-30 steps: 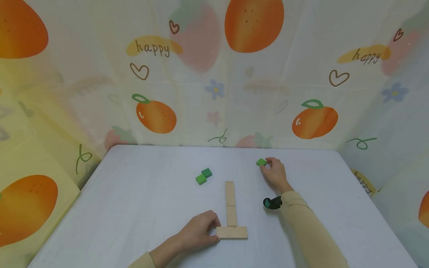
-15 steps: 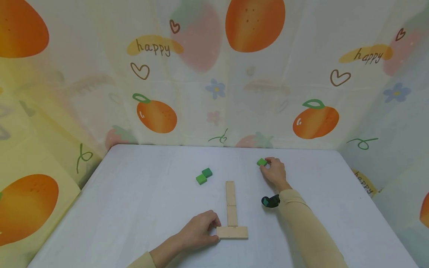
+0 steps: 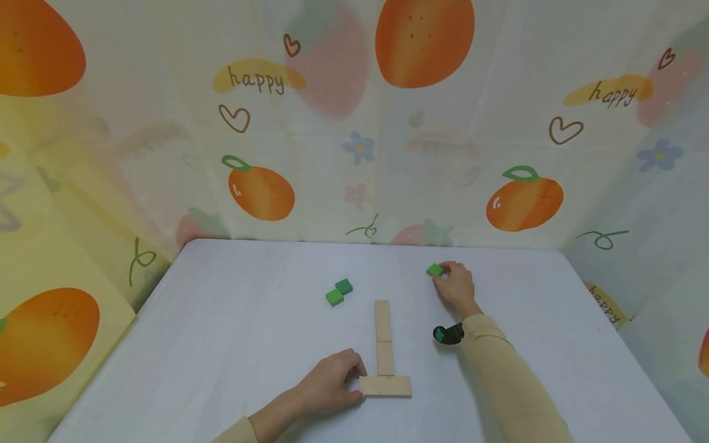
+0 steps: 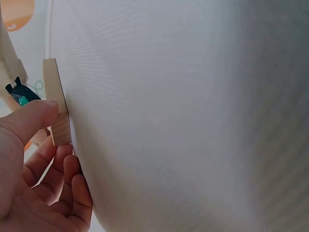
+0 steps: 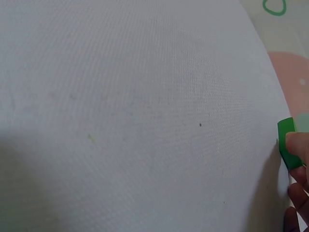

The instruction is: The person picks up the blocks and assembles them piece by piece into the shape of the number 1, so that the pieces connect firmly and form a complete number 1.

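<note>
My right grip [image 3: 456,287] pinches a green block [image 3: 434,270] near the worktop's [image 3: 249,320] far edge; can't quite tell if it's lifted. Left grip [image 3: 330,383] pinches the plank's [image 3: 386,386] left end. Light, even pressure avoids skewing it.

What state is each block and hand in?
Crosswise wooden block: flat, pinched at one end
Near lengthwise wooden block: flat, unheld
Far lengthwise wooden block: flat, unheld
Dark green block: unheld
Left light green block: unheld
Right light green block: pinched
Left hand: pinching
Right hand: pinching
</note>
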{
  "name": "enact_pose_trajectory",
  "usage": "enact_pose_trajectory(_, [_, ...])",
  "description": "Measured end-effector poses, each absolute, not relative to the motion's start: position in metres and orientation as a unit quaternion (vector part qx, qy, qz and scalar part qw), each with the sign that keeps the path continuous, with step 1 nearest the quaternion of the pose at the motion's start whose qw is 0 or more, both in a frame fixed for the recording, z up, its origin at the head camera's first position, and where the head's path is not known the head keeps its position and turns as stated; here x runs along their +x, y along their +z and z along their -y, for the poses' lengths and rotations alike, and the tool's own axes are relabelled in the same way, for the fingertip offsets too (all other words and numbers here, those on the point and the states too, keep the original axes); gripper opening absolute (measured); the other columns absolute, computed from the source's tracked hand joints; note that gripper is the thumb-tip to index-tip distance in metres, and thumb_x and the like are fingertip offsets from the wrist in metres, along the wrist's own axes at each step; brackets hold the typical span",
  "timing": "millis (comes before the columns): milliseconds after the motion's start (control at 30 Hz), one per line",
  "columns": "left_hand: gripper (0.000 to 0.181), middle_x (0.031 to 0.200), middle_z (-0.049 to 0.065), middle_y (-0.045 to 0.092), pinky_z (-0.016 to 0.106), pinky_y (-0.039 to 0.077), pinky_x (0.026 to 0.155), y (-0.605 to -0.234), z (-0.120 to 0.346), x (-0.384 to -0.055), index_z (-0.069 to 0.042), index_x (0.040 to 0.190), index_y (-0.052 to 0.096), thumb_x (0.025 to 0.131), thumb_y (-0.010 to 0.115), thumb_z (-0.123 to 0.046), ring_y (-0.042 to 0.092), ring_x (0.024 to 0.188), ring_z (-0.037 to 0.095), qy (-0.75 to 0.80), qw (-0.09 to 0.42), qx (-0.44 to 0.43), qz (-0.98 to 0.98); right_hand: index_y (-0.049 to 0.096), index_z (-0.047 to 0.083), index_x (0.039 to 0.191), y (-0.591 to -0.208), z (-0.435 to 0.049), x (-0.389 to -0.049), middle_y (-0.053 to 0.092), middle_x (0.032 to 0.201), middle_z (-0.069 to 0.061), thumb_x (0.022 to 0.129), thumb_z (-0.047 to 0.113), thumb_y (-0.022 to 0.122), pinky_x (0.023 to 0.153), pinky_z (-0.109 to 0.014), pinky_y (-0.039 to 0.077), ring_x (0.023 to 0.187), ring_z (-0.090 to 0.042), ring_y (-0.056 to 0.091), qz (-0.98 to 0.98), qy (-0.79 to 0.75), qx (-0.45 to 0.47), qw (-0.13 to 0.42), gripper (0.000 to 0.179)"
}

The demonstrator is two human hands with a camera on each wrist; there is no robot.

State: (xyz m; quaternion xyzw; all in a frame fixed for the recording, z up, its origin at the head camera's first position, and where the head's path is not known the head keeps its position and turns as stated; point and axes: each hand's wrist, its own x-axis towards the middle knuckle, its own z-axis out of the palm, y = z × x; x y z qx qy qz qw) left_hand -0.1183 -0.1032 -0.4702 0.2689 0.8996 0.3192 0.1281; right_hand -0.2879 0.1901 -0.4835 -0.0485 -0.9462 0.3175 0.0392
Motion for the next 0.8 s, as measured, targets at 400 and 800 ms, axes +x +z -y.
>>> enact_pose_trajectory(400, [0.024,0.083,-0.014,0.051,0.015,0.042,0.065,-0.4715,0.1035,-0.1181,-0.019,0.090,0.058,0.073,0.075,-0.019,0.046,0.072,0.000,0.314,0.117,0.273,-0.902,0.054,-0.005,0.118,-0.4839,-0.1915,-0.2852,0.054,0.111,-0.024,0.085,0.017,0.058,0.086,-0.047,0.038,0.102,-0.037,0.050,0.937,0.345,-0.028,0.056,0.040])
enact_pose_trajectory(800, [0.025,0.082,-0.014,0.051,0.016,0.042,0.065,-0.4730,0.1034,-0.1183,-0.019,0.090,0.058,0.073,0.075,-0.020,0.045,0.072,0.000,0.311,0.117,0.275,-0.902,0.054,-0.003,0.118,-0.4801,-0.1876,-0.2821,0.055,0.113,-0.022,0.085,0.016,0.058,0.087,-0.046,0.040,0.103,-0.035,0.050,0.931,0.362,-0.002,0.055,0.038])
